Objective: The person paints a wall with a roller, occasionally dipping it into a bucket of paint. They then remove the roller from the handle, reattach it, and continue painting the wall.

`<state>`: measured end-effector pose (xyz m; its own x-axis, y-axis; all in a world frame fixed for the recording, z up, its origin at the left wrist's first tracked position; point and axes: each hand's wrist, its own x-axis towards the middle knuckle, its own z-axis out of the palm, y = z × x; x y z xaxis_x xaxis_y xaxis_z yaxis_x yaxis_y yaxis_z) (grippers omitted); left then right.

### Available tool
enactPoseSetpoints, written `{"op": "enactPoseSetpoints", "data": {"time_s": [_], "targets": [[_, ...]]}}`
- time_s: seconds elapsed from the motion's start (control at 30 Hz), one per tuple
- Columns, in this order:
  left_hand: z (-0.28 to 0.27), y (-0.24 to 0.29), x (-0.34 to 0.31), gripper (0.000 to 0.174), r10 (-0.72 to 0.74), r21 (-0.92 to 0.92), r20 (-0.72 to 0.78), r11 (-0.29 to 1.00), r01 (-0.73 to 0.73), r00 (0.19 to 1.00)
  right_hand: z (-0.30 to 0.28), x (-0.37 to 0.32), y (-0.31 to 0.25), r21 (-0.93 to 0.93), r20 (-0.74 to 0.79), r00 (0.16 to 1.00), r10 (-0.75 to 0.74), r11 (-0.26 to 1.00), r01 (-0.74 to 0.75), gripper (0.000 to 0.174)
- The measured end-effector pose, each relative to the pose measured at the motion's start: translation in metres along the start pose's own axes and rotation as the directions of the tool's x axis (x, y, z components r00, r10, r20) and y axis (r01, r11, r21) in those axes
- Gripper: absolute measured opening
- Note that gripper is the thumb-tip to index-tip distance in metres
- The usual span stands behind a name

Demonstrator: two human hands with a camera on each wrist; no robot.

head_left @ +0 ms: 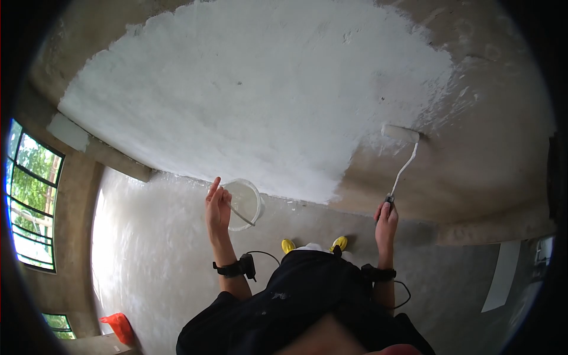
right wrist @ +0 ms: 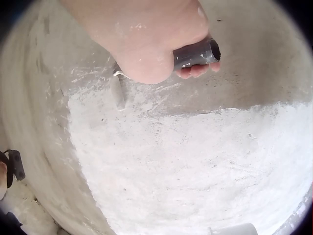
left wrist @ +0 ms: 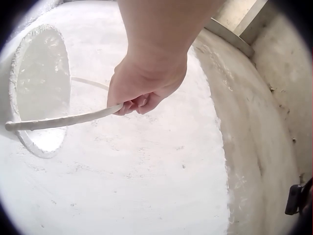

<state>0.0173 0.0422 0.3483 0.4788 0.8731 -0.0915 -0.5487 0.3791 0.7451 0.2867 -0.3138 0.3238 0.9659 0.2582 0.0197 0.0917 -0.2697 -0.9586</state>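
My left hand [head_left: 218, 208] holds a white bucket [head_left: 259, 201] by its curved handle [left wrist: 63, 121]. The left wrist view shows those fingers curled round the handle, with the bucket tilted beside them and white wet paint coating its inside. In my right hand [head_left: 386, 222] is a paint roller [head_left: 401, 134], gripped by its dark handle [right wrist: 193, 55]. Its white-smeared metal rod leads up to the pale roller sleeve [right wrist: 117, 94], which lies against the wall where white paint meets bare brownish plaster. Part of the roller handle is hidden by the palm.
White paint covers a wide area of the wall [head_left: 248, 89], with bare plaster [head_left: 408, 183] at the right. A concrete ledge [head_left: 118, 163] juts out at left, near a window [head_left: 35, 195]. An orange-red bag [head_left: 121, 328] and a pale board [head_left: 502, 277] are lower down.
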Motion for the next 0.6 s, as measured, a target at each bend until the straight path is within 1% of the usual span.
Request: {"op": "enactPoseSetpoints", "data": {"time_s": [0.07,0.13,0.3,0.37,0.4,0.43,0.5,0.53,0.6], "targets": [[0.004,0.001,-0.001,0.037,-0.018,0.031,-0.050,0.999,0.020,0.999,0.000,-0.001,-0.002,-0.012,0.003,1.000,-0.015,1.000,0.015,0.034],[0.001,0.000,0.001,0.037,-0.037,0.042,-0.047,0.998,0.039,0.998,0.001,-0.001,-0.005,-0.008,-0.007,1.000,0.000,1.000,0.000,0.035],[-0.017,-0.008,0.004,0.035,-0.078,0.092,-0.027,0.993,0.080,0.997,-0.001,0.000,-0.001,-0.030,0.013,1.000,-0.019,0.999,0.019,0.034],[-0.013,-0.011,0.002,0.033,-0.062,0.093,-0.132,0.993,0.075,0.989,-0.001,0.003,-0.002,-0.033,0.014,0.999,-0.033,0.999,0.034,0.033],[-0.016,-0.013,0.002,0.033,-0.057,0.085,-0.127,0.994,0.068,0.990,-0.002,0.005,-0.003,0.021,0.006,1.000,0.004,1.000,-0.004,0.033],[-0.022,-0.016,0.003,0.033,-0.061,0.134,-0.143,0.988,0.080,0.988,-0.002,0.008,-0.005,0.077,0.000,0.999,0.042,0.996,-0.042,0.033],[-0.032,-0.022,0.002,0.030,-0.050,0.260,-0.153,0.961,0.089,0.987,-0.008,0.015,-0.016,0.064,0.001,1.000,0.000,0.998,0.000,0.033],[-0.038,-0.028,0.001,0.030,-0.044,0.254,-0.149,0.964,0.082,0.988,-0.011,0.017,-0.025,0.053,0.005,0.999,-0.033,0.998,0.033,0.032],[-0.051,-0.040,0.000,0.029,-0.113,0.489,-0.233,0.845,0.217,0.966,-0.017,0.020,-0.051,0.092,0.021,0.998,-0.057,0.994,0.055,0.031]]}}
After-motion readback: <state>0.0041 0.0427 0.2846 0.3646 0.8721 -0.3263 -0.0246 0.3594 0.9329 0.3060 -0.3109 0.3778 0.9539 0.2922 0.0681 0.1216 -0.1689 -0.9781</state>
